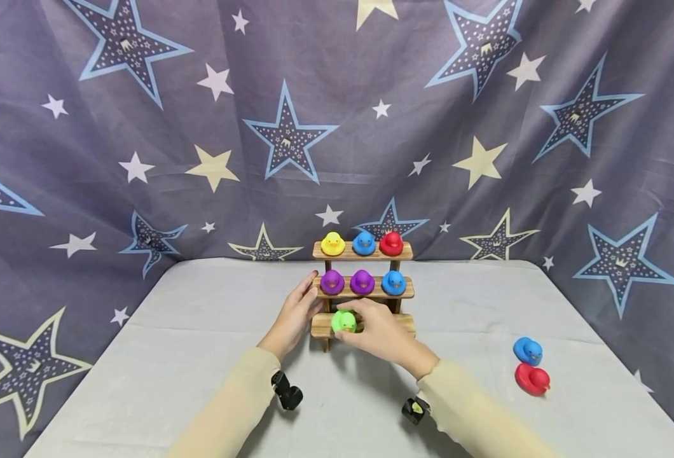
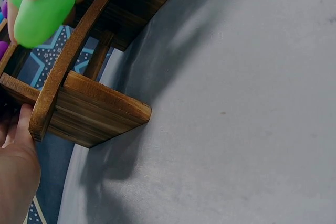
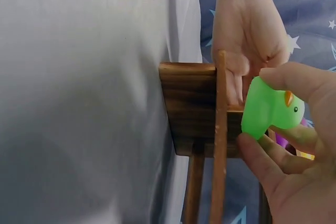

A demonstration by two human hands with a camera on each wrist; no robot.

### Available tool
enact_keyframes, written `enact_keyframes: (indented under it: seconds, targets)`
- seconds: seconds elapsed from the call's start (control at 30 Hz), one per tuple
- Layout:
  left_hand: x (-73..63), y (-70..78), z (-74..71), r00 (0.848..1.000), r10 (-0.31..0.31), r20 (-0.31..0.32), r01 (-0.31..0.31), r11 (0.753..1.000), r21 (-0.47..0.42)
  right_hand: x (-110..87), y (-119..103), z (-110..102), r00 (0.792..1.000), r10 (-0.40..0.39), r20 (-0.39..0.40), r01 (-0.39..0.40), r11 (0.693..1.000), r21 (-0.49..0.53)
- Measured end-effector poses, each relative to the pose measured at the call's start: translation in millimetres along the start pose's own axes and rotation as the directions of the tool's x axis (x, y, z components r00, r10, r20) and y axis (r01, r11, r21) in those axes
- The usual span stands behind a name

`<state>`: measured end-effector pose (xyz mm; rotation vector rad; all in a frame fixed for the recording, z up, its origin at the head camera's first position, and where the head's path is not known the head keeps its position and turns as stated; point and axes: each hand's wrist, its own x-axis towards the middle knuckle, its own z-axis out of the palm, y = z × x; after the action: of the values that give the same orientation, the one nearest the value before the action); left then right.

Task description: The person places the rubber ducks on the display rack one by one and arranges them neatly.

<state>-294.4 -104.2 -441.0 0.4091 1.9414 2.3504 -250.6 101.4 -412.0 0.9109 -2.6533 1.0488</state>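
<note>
A small wooden three-tier stand [image 1: 322, 326] is in the middle of the table in the head view. Just above the left part of its lowest tier, my right hand [image 1: 384, 332] pinches a green rubber duck [image 1: 344, 321] between thumb and fingers. The right wrist view shows this duck [image 3: 268, 106] from the side, its orange beak facing the palm. My left hand [image 1: 295, 318] rests against the stand's left end; some of its fingers [image 2: 23, 124] are hidden behind the wood. Purple ducks [image 1: 332, 282] and a blue duck [image 1: 394, 283] sit on the middle tier.
Yellow [image 1: 332, 244], blue [image 1: 364, 243] and red [image 1: 391, 243] ducks line the top tier. Off to the right on the pale tabletop [image 1: 211, 305] lie another blue duck [image 1: 528, 351] and another red duck [image 1: 533, 380]. A star-patterned curtain [image 1: 337, 57] hangs behind the table.
</note>
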Motion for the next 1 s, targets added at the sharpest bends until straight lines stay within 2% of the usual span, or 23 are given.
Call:
enact_keyframes:
  seconds: [0.2, 0.83, 1.0]
  targets:
    - [-0.5, 0.9, -0.6, 1.0, -0.006, 0.003, 0.006, 1.0, 0.012, 4.5, -2, 8, 1.0, 0.0, 0.014, 0.0, 1.0, 0.005]
    - [-0.2, 1.2, -1.0, 1.0, -0.001, 0.011, 0.001, 1.0, 0.019, 13.9, -4, 22, 0.999, -0.035, -0.028, 0.034, 0.999, -0.036]
    - [-0.3, 1.1, -1.6, 1.0, -0.007, 0.012, 0.007, 1.0, 0.027, 15.2, -5, 24, 1.0, -0.003, -0.02, 0.002, 0.999, -0.05]
